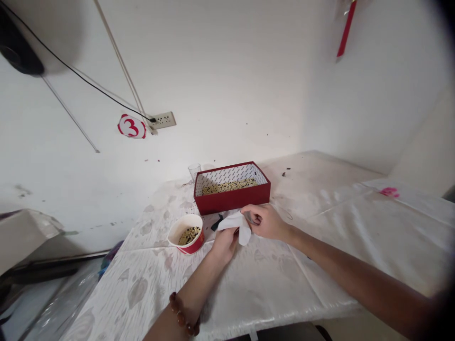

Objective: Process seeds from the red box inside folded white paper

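My left hand (224,244), with a brown beaded bracelet on the wrist, is closed around the lower side of a thin white sheet (234,221), which looks like paper or tissue. The sheet is folded and covers some of the left fingers. My right hand (268,221) pinches its right edge with bent fingers. Just behind both hands stands a dark red open box (232,200) with a patterned white lining, holding many small pale yellow and black pieces. To the left, a red and white paper tub (195,246) holds similar small pieces. A dark object (216,222) lies partly hidden behind the sheet.
A clear glass (194,171) stands behind the box's left corner. A white patterned cloth (277,279) covers the table, which meets the wall at the back. Small dark bits (283,174) lie right of the box. A socket strip (164,120) is on the wall.
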Action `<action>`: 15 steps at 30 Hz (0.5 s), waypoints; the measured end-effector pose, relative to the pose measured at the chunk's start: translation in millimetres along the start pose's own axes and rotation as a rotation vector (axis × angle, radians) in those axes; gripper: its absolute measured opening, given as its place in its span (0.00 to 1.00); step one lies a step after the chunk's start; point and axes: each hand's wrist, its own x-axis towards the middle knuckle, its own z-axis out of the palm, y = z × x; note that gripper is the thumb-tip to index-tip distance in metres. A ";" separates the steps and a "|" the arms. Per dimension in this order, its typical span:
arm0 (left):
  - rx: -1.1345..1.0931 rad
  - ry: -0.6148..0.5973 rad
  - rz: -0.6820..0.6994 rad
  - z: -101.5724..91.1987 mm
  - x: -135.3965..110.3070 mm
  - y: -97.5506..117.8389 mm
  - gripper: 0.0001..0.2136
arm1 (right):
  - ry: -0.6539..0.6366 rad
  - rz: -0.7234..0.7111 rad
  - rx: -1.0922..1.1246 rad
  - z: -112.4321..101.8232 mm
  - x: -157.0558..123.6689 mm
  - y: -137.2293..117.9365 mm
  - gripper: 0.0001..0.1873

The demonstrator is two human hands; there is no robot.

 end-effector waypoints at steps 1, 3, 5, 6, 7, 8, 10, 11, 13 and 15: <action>-0.004 -0.004 0.009 0.3 -0.2 -0.5 0.13 | 0.002 -0.003 0.000 0.4 -0.1 0.5 0.09; -0.007 -0.002 0.035 1.3 -0.3 -1.6 0.13 | 0.003 -0.010 -0.012 0.9 -0.1 0.6 0.09; 0.007 0.020 0.054 2.4 0.0 -2.6 0.13 | 0.006 -0.009 -0.037 1.3 0.1 -0.7 0.08; 0.016 0.033 0.059 2.8 0.4 -2.9 0.12 | 0.011 -0.008 -0.050 1.4 0.2 -1.7 0.08; 0.023 0.041 0.062 3.1 0.9 -3.1 0.12 | 0.016 -0.006 -0.063 1.6 0.3 -2.8 0.07; 0.024 0.042 0.066 3.2 1.4 -3.2 0.12 | 0.024 -0.003 -0.075 1.9 0.4 -3.9 0.07; 0.009 0.038 0.073 3.5 2.2 -3.1 0.11 | 0.036 0.008 -0.092 2.4 0.5 -5.5 0.07; -0.006 0.043 0.072 3.7 2.5 -3.0 0.11 | 0.039 0.015 -0.095 2.6 0.5 -6.0 0.07; -0.037 0.063 0.058 4.1 2.7 -3.0 0.11 | 0.041 0.023 -0.100 2.7 0.3 -6.1 0.06; -0.055 0.080 0.033 4.3 2.5 -3.3 0.10 | 0.037 0.012 -0.121 2.6 0.0 -5.6 0.05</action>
